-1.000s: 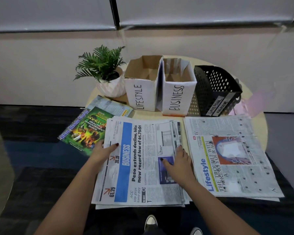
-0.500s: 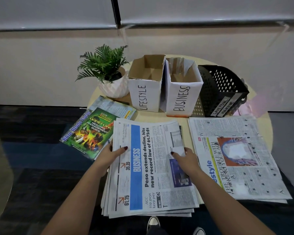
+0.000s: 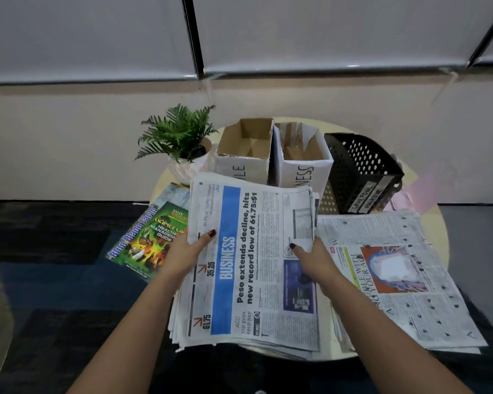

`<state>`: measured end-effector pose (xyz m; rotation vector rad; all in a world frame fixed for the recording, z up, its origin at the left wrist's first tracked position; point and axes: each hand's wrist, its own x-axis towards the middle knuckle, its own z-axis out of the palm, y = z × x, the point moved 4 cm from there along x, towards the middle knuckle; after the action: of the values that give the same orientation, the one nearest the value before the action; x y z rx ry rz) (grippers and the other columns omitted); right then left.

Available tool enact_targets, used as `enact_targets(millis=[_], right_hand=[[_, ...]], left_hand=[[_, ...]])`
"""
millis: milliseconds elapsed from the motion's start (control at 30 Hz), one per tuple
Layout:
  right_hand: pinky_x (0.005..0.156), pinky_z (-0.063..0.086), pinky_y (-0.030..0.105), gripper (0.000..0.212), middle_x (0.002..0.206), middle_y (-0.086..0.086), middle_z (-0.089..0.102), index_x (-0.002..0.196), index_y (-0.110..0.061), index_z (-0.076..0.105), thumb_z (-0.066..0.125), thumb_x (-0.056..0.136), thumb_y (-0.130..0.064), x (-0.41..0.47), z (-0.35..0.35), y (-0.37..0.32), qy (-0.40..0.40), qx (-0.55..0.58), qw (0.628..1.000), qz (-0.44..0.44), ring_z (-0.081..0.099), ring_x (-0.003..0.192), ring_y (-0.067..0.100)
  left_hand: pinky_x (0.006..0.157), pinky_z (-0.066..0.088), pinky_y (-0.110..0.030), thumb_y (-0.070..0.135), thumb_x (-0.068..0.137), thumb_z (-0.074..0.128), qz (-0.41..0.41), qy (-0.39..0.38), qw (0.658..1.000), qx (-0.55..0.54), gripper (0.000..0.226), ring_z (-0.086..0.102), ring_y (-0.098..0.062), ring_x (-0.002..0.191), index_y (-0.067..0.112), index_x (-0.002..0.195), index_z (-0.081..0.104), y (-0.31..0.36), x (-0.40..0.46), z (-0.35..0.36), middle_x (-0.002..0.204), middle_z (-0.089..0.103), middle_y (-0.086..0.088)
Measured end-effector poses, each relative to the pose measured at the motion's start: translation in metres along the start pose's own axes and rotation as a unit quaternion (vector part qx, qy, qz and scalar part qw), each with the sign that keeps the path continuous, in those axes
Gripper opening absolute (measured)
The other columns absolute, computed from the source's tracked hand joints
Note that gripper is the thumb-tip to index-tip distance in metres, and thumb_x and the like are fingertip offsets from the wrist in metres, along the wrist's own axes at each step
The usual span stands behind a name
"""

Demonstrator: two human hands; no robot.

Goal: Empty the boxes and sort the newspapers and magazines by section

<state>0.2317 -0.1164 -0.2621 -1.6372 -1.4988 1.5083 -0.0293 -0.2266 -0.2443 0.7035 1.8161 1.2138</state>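
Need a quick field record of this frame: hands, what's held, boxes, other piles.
left hand: grips left edge of the Business stack
right hand: grips its right edge
stack: raised at the far end, covering the lower box fronts
Lifestyle box: empty
Business box: empty
Lifestyle paper: flat on table, right
magazines: left
black basket: behind the Lifestyle paper

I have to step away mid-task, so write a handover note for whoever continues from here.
Left hand and right hand each grip a side of the Business stack, raised off the table.
Lifestyle stack lies on the right, magazines on the left.
Done: Lifestyle box, Business box and black basket look empty; papers sorted into piles.
Left: set the Business stack down, probably in its box.
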Motion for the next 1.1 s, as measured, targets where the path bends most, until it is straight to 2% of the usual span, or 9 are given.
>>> enact_targets(millis=[133,300,400,467,567,633,833,933,1100], right_hand=[[0.093,0.047,0.038,0.037,0.121,0.011,0.061,0.134,-0.010,0.042,0.050,0.098,-0.015,-0.006,-0.023,-0.069,0.053,0.015,0.990,-0.128,0.054,0.119,0.032],[0.101,0.045,0.026,0.046,0.129,0.000,0.058,0.142,-0.012,0.039,0.049,0.099,-0.022,-0.026,-0.051,-0.105,0.127,0.090,0.940,-0.303,0.055,0.119,0.006],[0.095,0.050,0.026,0.054,0.127,-0.001,0.060,0.137,-0.025,0.041,0.053,0.090,-0.047,-0.028,-0.054,-0.087,0.146,0.107,0.940,-0.288,0.058,0.117,0.007],[0.089,0.052,0.021,0.046,0.117,-0.017,0.059,0.127,-0.040,0.041,0.057,0.085,-0.052,-0.026,-0.048,-0.066,0.136,0.117,0.948,-0.262,0.059,0.107,-0.005],[0.095,0.046,0.028,0.063,0.117,-0.031,0.053,0.136,-0.031,0.037,0.058,0.082,-0.056,-0.022,-0.041,-0.049,0.124,0.113,0.955,-0.246,0.053,0.106,-0.013],[0.096,0.047,0.031,0.068,0.115,-0.035,0.054,0.135,-0.032,0.037,0.057,0.079,-0.063,-0.019,-0.040,-0.048,0.116,0.124,0.955,-0.243,0.054,0.108,-0.012],[0.104,0.044,0.049,0.074,0.133,-0.007,0.054,0.136,-0.036,0.041,0.043,0.073,-0.075,-0.014,-0.043,-0.058,0.105,0.201,0.947,-0.226,0.052,0.123,0.016],[0.106,0.042,0.053,0.082,0.136,0.005,0.054,0.138,-0.023,0.046,0.042,0.075,-0.074,-0.010,-0.045,-0.063,0.103,0.227,0.944,-0.216,0.052,0.125,0.023],[0.105,0.043,0.048,0.071,0.128,0.004,0.059,0.128,-0.025,0.052,0.038,0.075,-0.070,-0.007,-0.045,-0.064,0.115,0.237,0.940,-0.216,0.055,0.120,0.021]], left_hand=[[0.078,0.057,-0.042,0.041,0.085,0.068,0.079,0.038,0.995,-0.054,0.022,0.072,-0.020,0.091,0.030,0.105,0.068,0.057,0.004,-0.002,0.101,0.075,0.002],[0.073,0.057,-0.035,0.033,0.087,0.069,0.190,0.084,0.975,-0.075,0.027,0.071,-0.015,0.092,0.023,0.112,0.063,0.115,0.003,-0.001,0.102,0.074,0.003],[0.076,0.058,-0.040,0.031,0.088,0.068,0.171,0.055,0.981,-0.067,0.026,0.070,-0.019,0.096,0.022,0.112,0.062,0.108,0.004,0.009,0.105,0.073,0.001],[0.075,0.058,-0.037,0.025,0.086,0.069,0.148,0.016,0.987,-0.057,0.035,0.070,-0.018,0.098,0.019,0.119,0.059,0.091,0.005,0.018,0.109,0.072,0.001],[0.063,0.056,-0.022,0.019,0.082,0.072,0.137,0.003,0.989,-0.056,0.044,0.070,-0.013,0.095,0.018,0.122,0.055,0.075,0.005,0.025,0.109,0.072,0.003],[0.064,0.057,-0.024,0.022,0.076,0.076,0.133,0.005,0.988,-0.074,0.051,0.071,-0.013,0.095,0.019,0.122,0.054,0.076,0.007,0.025,0.108,0.072,0.004],[0.072,0.057,-0.032,0.050,0.058,0.079,0.122,0.032,0.983,-0.136,0.070,0.070,-0.012,0.096,0.026,0.119,0.054,0.082,0.015,0.019,0.107,0.072,0.010],[0.080,0.055,-0.041,0.053,0.057,0.078,0.111,0.032,0.982,-0.150,0.069,0.068,-0.019,0.102,0.023,0.116,0.058,0.081,0.018,0.024,0.108,0.073,0.005],[0.071,0.058,-0.028,0.046,0.065,0.083,0.130,0.015,0.982,-0.134,0.054,0.071,-0.011,0.093,0.025,0.109,0.061,0.090,0.018,0.023,0.103,0.074,0.008]])
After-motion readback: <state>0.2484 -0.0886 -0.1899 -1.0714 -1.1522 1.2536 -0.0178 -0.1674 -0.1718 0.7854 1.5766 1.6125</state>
